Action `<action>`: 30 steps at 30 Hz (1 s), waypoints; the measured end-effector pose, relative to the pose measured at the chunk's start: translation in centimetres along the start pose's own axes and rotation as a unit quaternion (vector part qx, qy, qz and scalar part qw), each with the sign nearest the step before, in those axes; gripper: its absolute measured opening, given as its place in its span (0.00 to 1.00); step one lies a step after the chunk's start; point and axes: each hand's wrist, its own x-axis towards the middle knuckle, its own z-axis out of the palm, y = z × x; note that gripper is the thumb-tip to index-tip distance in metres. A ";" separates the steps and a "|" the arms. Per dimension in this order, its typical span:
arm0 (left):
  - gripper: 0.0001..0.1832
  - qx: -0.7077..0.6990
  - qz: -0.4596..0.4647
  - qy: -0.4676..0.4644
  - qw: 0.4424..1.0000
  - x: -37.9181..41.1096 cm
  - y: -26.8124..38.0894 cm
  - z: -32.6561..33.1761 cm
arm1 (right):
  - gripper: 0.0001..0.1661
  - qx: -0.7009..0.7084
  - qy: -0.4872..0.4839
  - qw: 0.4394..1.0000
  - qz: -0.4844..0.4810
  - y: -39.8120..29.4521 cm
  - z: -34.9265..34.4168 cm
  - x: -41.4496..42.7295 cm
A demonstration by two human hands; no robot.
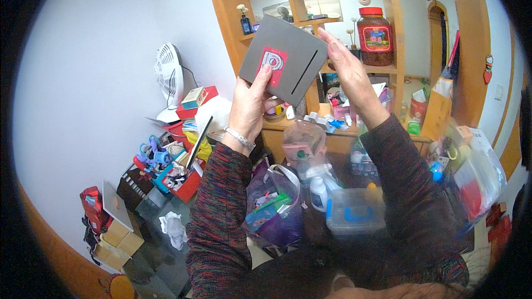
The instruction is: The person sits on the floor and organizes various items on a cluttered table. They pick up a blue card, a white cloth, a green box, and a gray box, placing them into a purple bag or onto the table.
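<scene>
A flat grey box (286, 54) with a red label and a narrow dark slot is held up, tilted, in front of a wooden shelf unit. My left hand (253, 104) grips its lower left corner, the thumb lying over the label; a pale bracelet circles that wrist. Beside the box's right corner is my right hand (347, 66), with fingers extended; whether its fingertips touch the box or bear on it cannot be told. Below my forearms stand a purple bag (276, 216) with mixed items, a white bottle (318, 193) and a clear plastic box with blue clips (355, 216).
The wooden shelf unit (395, 29) holds a large red-lidded jar (375, 37). A white fan (170, 70) and piled boxes stand at the left wall. Crumpled white paper (173, 229) lies lower left. Clear plastic containers (482, 170) crowd the right side.
</scene>
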 end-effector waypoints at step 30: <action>0.22 0.559 0.339 -0.194 0.732 -11.7 -12.3 -2.3 | 0.61 0.424 -0.043 0.828 0.363 8.3 -3.4 -17.6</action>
